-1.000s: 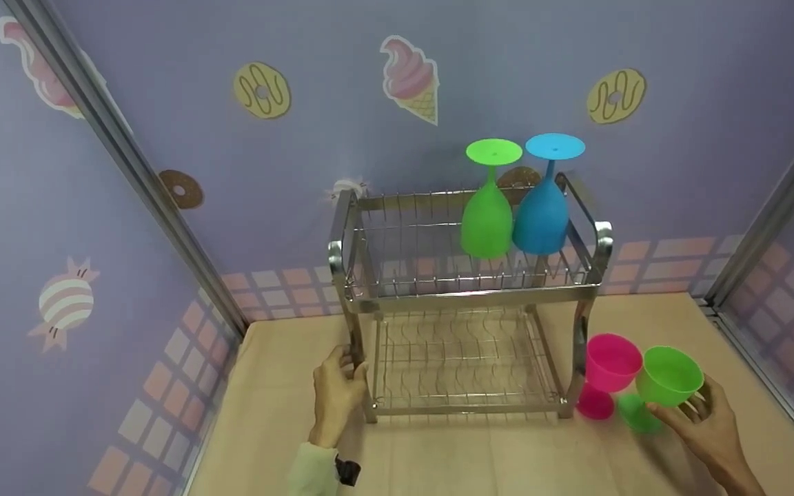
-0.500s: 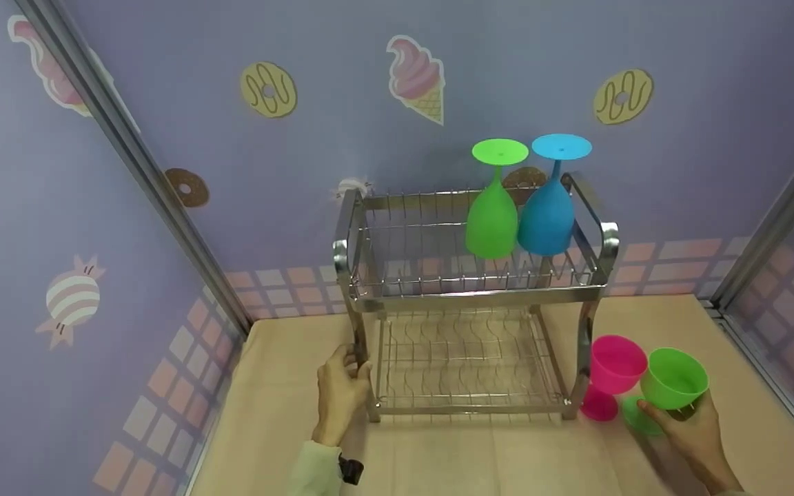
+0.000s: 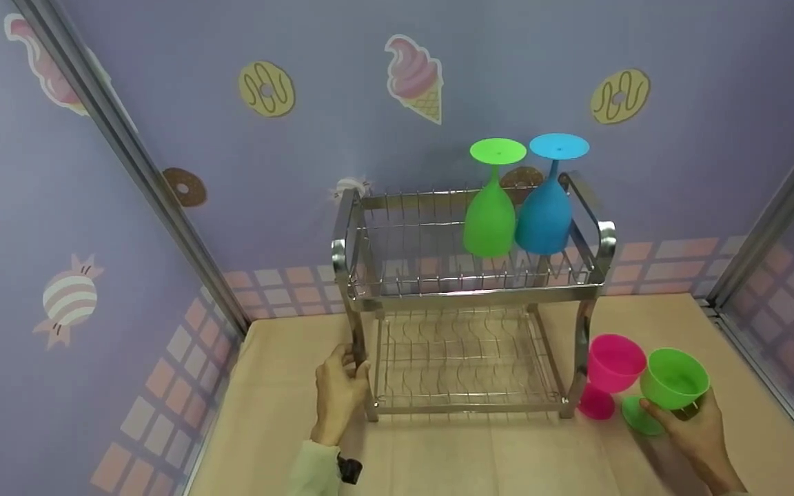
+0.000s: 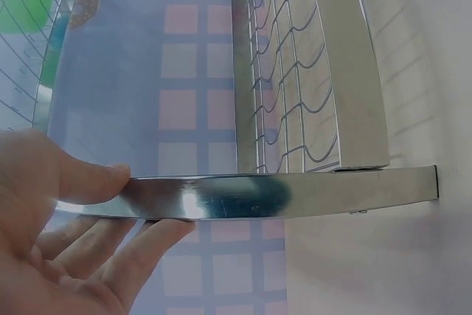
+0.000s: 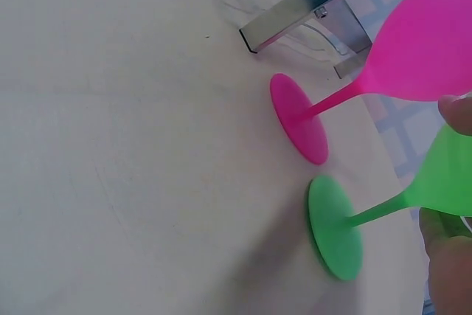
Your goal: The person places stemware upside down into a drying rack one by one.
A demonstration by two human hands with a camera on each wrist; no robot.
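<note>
A two-tier metal dish rack (image 3: 477, 300) stands on the table. My left hand (image 3: 337, 393) pinches its left upright (image 4: 317, 197), thumb on one side and fingers on the other. On the top tier, a green goblet (image 3: 490, 224) and a blue goblet (image 3: 544, 220) sit upside down, side by side. Beside the rack's right leg a pink goblet (image 3: 616, 364) stands upright. Just right of it is a second green goblet (image 3: 674, 380), upright, its base (image 5: 333, 228) at the tabletop. My right hand (image 3: 699, 432) holds this one by the bowl, thumb in front and fingers behind.
The rack's lower tier (image 3: 466, 355) holds only wavy wire slots. Patterned panels (image 3: 287, 151) close in the table (image 3: 438, 458) at the back and both sides, with metal posts (image 3: 128, 158) at the corners.
My right hand has moved left around the second green goblet's bowl and taken hold of it. My left hand keeps its grip on the rack; the view shifts slightly.
</note>
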